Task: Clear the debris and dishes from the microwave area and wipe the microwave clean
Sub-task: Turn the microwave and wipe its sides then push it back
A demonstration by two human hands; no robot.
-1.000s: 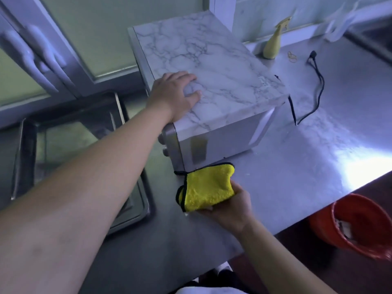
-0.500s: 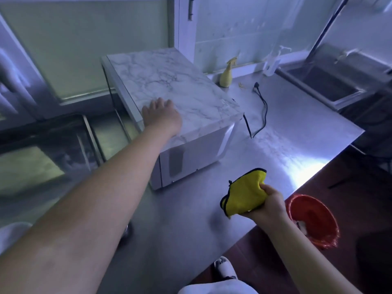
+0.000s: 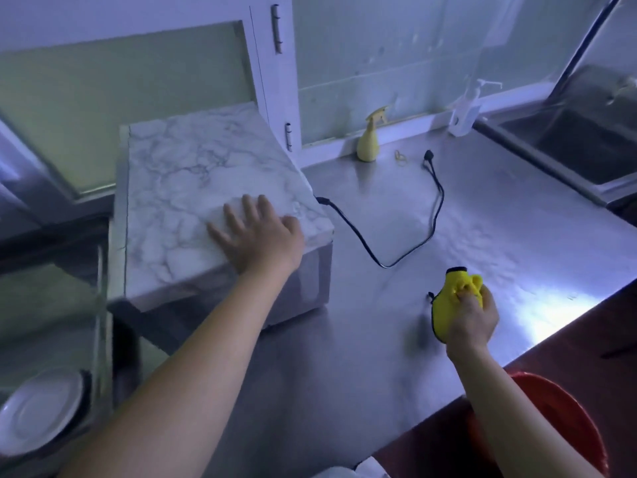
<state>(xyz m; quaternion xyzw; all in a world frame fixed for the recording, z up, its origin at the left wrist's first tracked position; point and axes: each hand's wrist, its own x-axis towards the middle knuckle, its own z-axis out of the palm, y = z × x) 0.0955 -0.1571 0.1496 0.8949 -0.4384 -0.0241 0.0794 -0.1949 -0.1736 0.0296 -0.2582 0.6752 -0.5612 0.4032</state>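
The microwave point(image 3: 193, 188) has a marble-patterned top and stands on the steel counter point(image 3: 379, 339), left of centre. My left hand point(image 3: 256, 234) lies flat on its near right corner, fingers spread. My right hand point(image 3: 470, 315) grips a bunched yellow cloth point(image 3: 448, 298) with a black edge, just above the counter to the right of the microwave. The microwave's black power cord point(image 3: 406, 250) trails unplugged across the counter, its plug point(image 3: 428, 156) lying near the back wall.
A yellow spray bottle point(image 3: 368, 141) and a white pump bottle point(image 3: 465, 112) stand at the back wall. A sink point(image 3: 579, 143) is at the far right. A red bucket point(image 3: 558, 419) sits below the counter edge. White plates point(image 3: 38, 412) lie at the lower left.
The view has pulled back and shifted left. My right hand carried the cloth from the microwave's front corner out to the right over the counter. My left hand slid toward the top's right corner.
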